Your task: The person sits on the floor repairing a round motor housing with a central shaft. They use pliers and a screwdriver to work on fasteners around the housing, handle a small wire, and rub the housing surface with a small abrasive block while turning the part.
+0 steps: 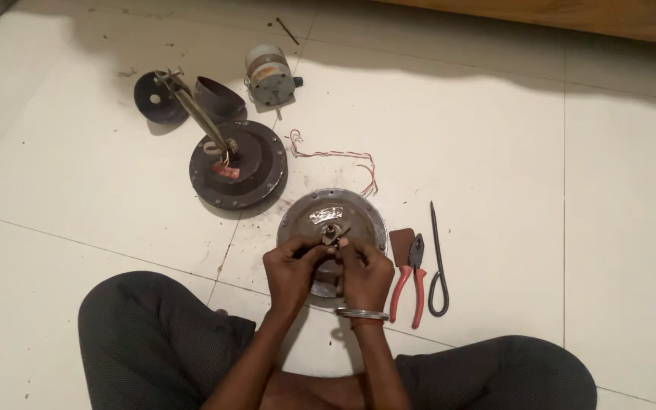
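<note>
A round grey metal fan-motor cover lies on the tiled floor in front of my crossed legs. My left hand and my right hand meet above its middle. Both pinch a small metal part between the fingertips; its exact shape is too small to tell. A metal bangle and a red thread sit on my right wrist.
Red-handled pliers, a brown flat piece and a black bent rod lie to the right. A dark motor housing with a downrod, two dark cups, a small cylindrical motor and red-white wires lie beyond.
</note>
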